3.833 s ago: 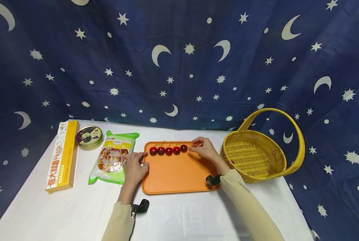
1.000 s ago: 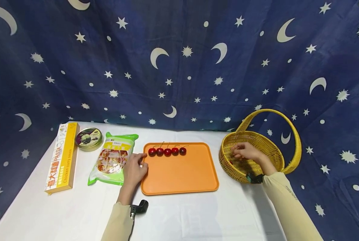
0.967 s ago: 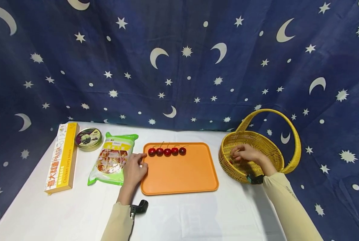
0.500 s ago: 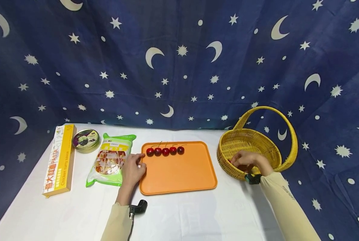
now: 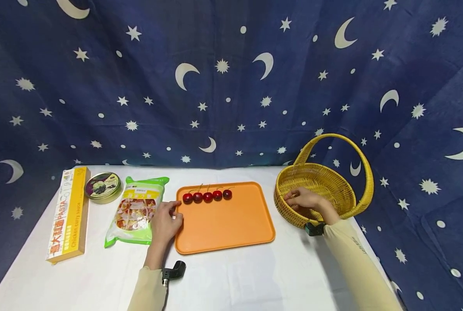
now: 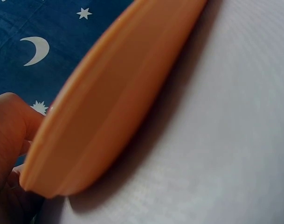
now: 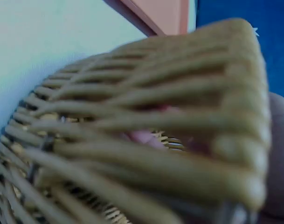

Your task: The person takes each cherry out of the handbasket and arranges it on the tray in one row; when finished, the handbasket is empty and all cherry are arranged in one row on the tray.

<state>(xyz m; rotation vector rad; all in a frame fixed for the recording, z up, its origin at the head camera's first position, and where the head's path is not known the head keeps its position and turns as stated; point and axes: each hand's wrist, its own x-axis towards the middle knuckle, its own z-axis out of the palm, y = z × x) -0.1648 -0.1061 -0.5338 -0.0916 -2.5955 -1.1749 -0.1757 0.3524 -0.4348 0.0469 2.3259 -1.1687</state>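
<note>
Several dark red cherries point(image 5: 207, 197) with stems lie in a row along the far side of an orange tray point(image 5: 227, 224). My left hand point(image 5: 165, 222) holds the tray's left rim between thumb and forefinger; the left wrist view shows the tray point(image 6: 100, 107) edge-on, covering part of the fingers. Inside the yellow wicker basket point(image 5: 334, 183), near its left wall, my right hand point(image 5: 305, 199) has its fingers curled together. Through the weave in the right wrist view, a red cherry point(image 7: 164, 108) shows in part beside the fingertips; the basket wall hides most of it.
Left of the tray lie a green and yellow food bag point(image 5: 136, 211), a round tin point(image 5: 103, 187) and a tall pasta box point(image 5: 69, 216). The basket's high arched handle point(image 5: 368, 181) rises on the right. A starry blue curtain point(image 5: 157, 86) hangs behind the white table point(image 5: 231, 280).
My right hand went from the tray's cherry row into the basket, reached down at its left side, then rose slightly. A red spot there is now covered. My left hand stays on the rim.
</note>
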